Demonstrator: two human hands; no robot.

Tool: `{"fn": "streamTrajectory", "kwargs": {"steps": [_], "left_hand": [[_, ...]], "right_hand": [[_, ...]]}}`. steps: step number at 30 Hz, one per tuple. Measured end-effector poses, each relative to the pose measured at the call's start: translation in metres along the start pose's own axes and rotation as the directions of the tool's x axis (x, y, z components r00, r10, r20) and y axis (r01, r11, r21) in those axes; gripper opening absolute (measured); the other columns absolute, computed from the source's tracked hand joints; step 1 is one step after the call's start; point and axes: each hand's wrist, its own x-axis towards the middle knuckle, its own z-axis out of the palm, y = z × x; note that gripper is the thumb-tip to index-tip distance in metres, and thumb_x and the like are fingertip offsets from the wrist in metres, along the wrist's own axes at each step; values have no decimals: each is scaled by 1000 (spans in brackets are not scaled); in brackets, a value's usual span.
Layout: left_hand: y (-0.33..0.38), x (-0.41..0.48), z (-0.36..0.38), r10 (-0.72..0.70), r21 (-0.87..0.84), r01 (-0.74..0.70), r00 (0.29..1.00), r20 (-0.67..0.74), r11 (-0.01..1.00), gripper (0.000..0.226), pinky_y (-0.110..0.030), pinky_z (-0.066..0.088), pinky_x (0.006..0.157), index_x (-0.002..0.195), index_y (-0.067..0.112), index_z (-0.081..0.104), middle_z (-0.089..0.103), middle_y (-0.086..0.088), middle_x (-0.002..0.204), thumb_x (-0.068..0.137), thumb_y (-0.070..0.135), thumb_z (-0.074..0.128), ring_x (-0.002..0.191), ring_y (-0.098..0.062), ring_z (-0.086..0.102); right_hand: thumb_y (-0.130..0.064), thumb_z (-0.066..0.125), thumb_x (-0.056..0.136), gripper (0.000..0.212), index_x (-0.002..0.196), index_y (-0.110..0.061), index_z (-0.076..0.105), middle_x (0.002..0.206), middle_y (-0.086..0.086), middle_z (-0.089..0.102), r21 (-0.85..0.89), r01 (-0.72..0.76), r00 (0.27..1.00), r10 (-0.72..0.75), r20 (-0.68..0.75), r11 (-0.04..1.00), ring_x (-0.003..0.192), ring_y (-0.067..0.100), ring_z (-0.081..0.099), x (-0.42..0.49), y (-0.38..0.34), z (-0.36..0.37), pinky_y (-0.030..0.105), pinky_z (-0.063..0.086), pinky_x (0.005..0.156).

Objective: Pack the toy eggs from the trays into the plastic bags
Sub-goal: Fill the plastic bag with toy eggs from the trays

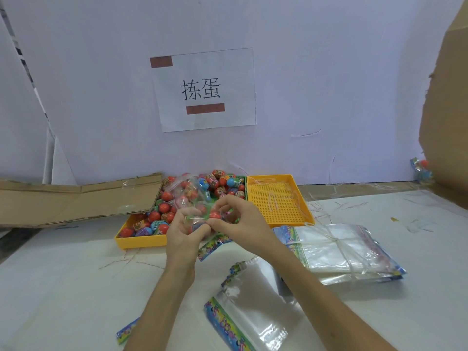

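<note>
Hands, left hand (pixel 181 230) and right hand (pixel 238 219), pinch a clear bag (pixel 195 198) of toy eggs above the yellow tray (pixel 140 243).

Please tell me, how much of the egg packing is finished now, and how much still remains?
Done: the right tray holds no eggs, and one filled bag seems to lie far right. In hand: the left hand and right hand grip a clear bag with eggs inside, an orange egg at its mouth. Left: the left tray is still heaped with eggs, and a tied stack of bags waits.
</note>
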Motion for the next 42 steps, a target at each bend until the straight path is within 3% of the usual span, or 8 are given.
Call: {"fn": "streamTrajectory", "kwargs": {"steps": [5, 11, 16, 23, 29, 33, 37, 42], "left_hand": [[1, 0, 0, 65, 36, -64, 998, -15, 997, 32, -21, 55, 59, 93, 9, 66, 71, -8, 79, 79, -19, 63, 69, -16, 68], [1, -3, 8, -67, -11, 68, 996, 61, 998, 32, -44, 55, 94, 113, 26, 74, 75, -5, 109, 89, 44, 64, 108, -30, 69], [0, 1, 1, -17, 27, 19, 997, -70, 999, 18, -55, 49, 105, 104, 19, 79, 77, -1, 106, 99, 23, 63, 112, -24, 68], [4, 0, 6, -38, -33, 33, 985, -168, 999, 24, -45, 48, 109, 85, 43, 81, 78, 9, 107, 97, 32, 64, 116, -14, 66], [5, 1, 0, -94, -97, 78, 981, -172, 992, 25, -53, 51, 102, 102, 16, 80, 78, -4, 106, 101, 29, 59, 112, -27, 69], [4, 2, 1, -181, -112, 176, 983, -35, 978, 25, -28, 59, 58, 101, 15, 80, 78, -11, 99, 92, 34, 67, 75, -18, 74], [1, 2, 4, -299, -151, 323, 941, 159, 934, 32, -41, 62, 83, 114, 15, 75, 74, -13, 109, 92, 36, 69, 92, -27, 70], [-4, 3, 2, -296, -131, 298, 954, 40, 945, 14, -29, 60, 67, 86, 7, 64, 73, -5, 76, 98, 13, 63, 68, -16, 71]], "right_hand": [[-27, 80, 84, 13, 88, -25, 67, 89, -4, 67, 32, -65, 997, 66, -41, 997, 79, 21, 66, 2, -1, 0, 29, 58, 71], [-3, 75, 84, 16, 83, -11, 61, 84, 0, 64, 324, -204, 954, 262, -145, 924, 70, -1, 62, 7, -1, -11, 11, 48, 61], [-22, 79, 86, 18, 80, -17, 64, 84, 1, 70, 235, -274, 961, 273, 40, 932, 76, 10, 65, 5, 1, -11, 24, 54, 74], [-21, 77, 89, 28, 64, -23, 66, 71, -5, 71, 305, -197, 946, 262, -190, 932, 64, 1, 64, 7, 5, -10, 18, 53, 60], [-17, 81, 84, 19, 94, -22, 66, 95, -4, 73, 206, -278, 953, 296, -60, 938, 82, 7, 70, 7, 5, -12, 30, 60, 72], [-17, 81, 85, 15, 92, -24, 70, 98, -1, 74, 341, -309, 941, 336, -23, 888, 90, 22, 73, 8, 5, -19, 38, 61, 77], [-8, 76, 88, 4, 91, -8, 73, 83, 8, 73, 495, -240, 897, 386, -216, 835, 70, 16, 71, 11, 10, -27, 31, 58, 62], [-3, 76, 85, 13, 97, -4, 71, 97, 9, 75, 501, -236, 903, 378, -204, 833, 82, 20, 72, 13, 14, -38, 27, 55, 65]]}}
